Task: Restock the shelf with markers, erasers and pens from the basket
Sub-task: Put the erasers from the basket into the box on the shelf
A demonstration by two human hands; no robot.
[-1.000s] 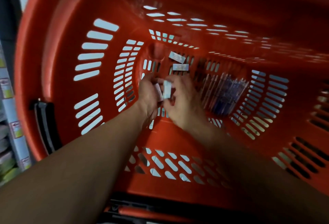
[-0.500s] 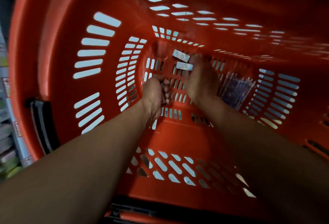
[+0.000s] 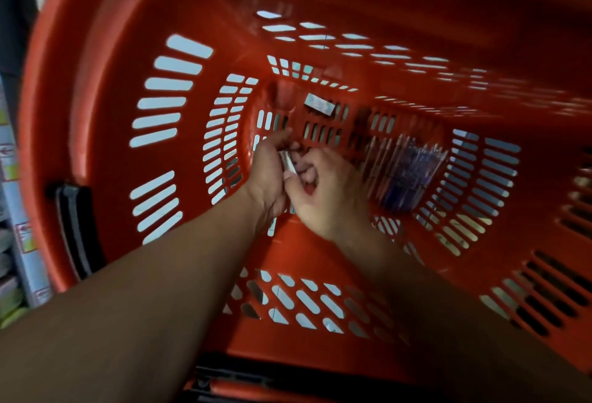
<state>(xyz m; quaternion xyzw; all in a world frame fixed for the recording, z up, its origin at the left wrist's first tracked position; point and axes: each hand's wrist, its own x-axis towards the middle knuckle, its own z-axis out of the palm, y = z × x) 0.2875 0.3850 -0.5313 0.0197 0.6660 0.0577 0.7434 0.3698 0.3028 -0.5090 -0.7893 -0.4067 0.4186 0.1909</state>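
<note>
Erasers (image 3: 287,161) sit clutched in the left hand (image 3: 270,175) inside the orange basket (image 3: 105,88); the right hand (image 3: 326,191) pinches them too. Another eraser (image 3: 318,105) lies farther off, pens (image 3: 407,175) right.

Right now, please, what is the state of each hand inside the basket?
Left hand: fingers curled, holding small white wrapped erasers.
Right hand: fingers curled at the same erasers; whether it grips them cannot be told.

We cannot count the erasers (image 3: 287,162) bunched in our left hand (image 3: 270,172); our fingers (image 3: 306,175) cover most of them. The pens (image 3: 407,172) blur into one bundle. The basket (image 3: 96,88) runs past the frame's edges.
</note>
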